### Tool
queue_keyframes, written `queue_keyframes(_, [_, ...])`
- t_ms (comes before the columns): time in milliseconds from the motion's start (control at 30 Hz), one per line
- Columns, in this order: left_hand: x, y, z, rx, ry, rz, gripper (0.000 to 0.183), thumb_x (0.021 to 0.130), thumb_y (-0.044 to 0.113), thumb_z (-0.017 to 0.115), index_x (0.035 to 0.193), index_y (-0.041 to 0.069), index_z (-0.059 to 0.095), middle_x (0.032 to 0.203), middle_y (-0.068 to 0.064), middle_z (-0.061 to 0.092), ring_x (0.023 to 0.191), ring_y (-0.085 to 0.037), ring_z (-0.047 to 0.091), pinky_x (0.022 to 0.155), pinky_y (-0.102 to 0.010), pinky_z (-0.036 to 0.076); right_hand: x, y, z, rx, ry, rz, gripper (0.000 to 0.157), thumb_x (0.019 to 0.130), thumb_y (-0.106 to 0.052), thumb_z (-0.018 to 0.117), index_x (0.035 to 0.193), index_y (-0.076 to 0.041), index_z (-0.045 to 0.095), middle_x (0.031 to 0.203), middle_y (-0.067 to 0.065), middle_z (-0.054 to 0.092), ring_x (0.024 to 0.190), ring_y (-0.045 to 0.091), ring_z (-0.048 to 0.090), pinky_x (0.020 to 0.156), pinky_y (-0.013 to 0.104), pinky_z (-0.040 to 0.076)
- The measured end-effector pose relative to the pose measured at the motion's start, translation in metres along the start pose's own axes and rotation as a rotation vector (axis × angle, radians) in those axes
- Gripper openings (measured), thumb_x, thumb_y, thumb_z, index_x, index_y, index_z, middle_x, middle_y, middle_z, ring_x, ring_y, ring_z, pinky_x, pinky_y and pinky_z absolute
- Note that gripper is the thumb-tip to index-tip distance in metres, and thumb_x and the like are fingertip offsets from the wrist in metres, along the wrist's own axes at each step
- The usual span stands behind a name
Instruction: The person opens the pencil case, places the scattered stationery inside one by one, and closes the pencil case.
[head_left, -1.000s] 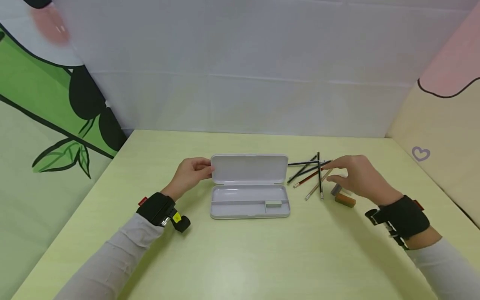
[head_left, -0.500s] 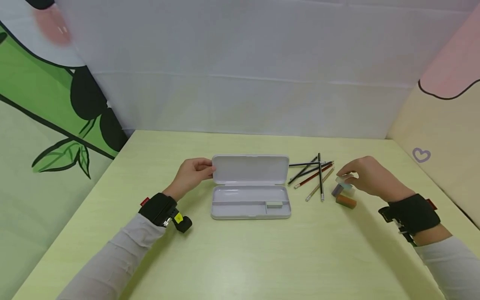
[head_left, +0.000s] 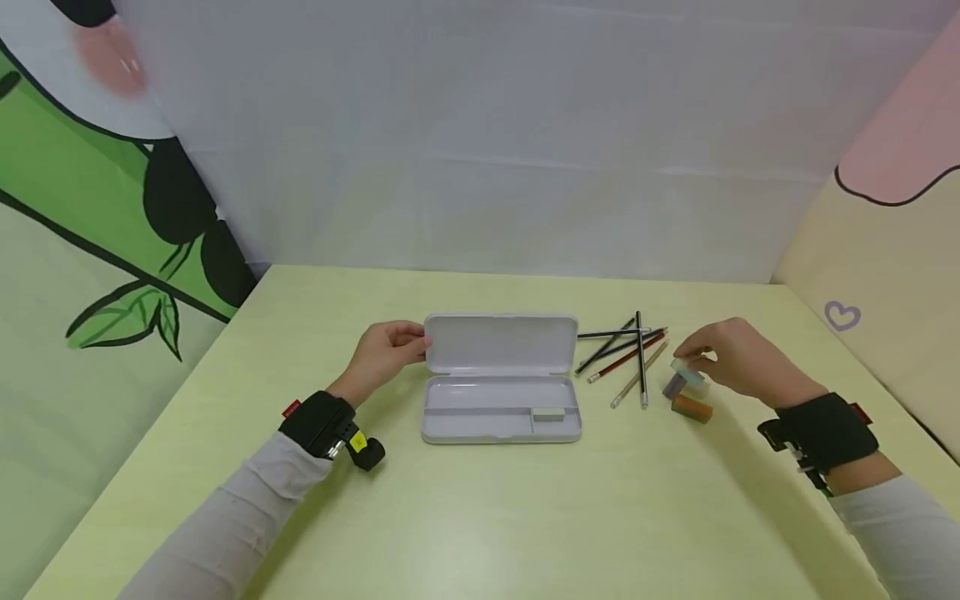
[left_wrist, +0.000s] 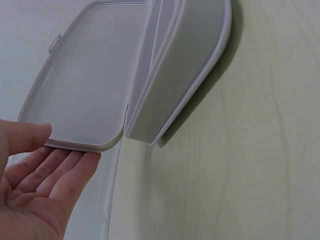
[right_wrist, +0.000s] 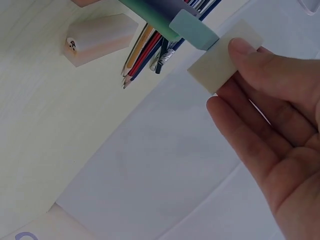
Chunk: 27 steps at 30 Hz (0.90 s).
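My left hand (head_left: 386, 354) holds the raised lid (head_left: 501, 343) of a white pencil case (head_left: 480, 423) by its left edge. In the left wrist view the thumb lies on the lid's inner side, the fingers (left_wrist: 75, 175) beneath it. A small pale eraser (head_left: 547, 413) sits in the case's lower right compartment. Over at the right, my right hand (head_left: 731, 358) pinches a cream eraser (right_wrist: 220, 65) between thumb and fingers. A teal eraser (right_wrist: 194, 30) adjoins it. Close by lie a purple-grey block (head_left: 673, 385) and an orange-brown block (head_left: 692, 408).
Several pencils (head_left: 622, 354) lie crossed in a loose pile between the case and the blocks. The pale wooden table (head_left: 480, 525) ends at a white backdrop (head_left: 487, 183), with printed panels on both sides.
My right hand has moved right, from beside the pencil ends to the blocks, and now pinches the cream eraser. The left hand stays on the lid.
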<state>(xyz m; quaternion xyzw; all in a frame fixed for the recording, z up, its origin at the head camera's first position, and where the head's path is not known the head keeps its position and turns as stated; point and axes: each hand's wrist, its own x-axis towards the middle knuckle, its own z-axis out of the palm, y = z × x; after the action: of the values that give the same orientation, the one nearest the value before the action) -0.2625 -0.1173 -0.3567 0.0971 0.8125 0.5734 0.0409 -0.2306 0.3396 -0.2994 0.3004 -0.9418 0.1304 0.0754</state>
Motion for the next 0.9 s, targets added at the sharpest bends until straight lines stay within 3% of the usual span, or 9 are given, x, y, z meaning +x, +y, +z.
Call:
queue_keyframes(433, [-0.005, -0.005, 0.002, 0.007, 0.02, -0.024, 0.032, 0.088, 0.017, 0.06, 0.112, -0.004, 0.057, 0.106, -0.022, 0.063, 0.087, -0.021, 0.064, 0.085, -0.037, 0.053, 0.006, -0.026, 0.011, 0.01, -0.033, 0.019, 0.022, 0.073, 0.002, 0.07, 0.095, -0.005, 0.07, 0.088, 0.005, 0.069, 0.08, 0.018, 0.062, 0.069, 0.037, 0.057])
queue_keyframes(900, [-0.006, -0.004, -0.003, -0.007, 0.003, 0.014, 0.033, 0.088, 0.016, 0.059, 0.113, -0.006, 0.056, 0.108, -0.025, 0.062, 0.091, -0.023, 0.063, 0.085, -0.039, 0.053, 0.017, -0.061, 0.045, 0.077, -0.026, -0.102, 0.022, 0.073, 0.002, 0.07, 0.094, -0.006, 0.07, 0.087, 0.001, 0.069, 0.077, 0.01, 0.06, 0.062, 0.026, 0.055])
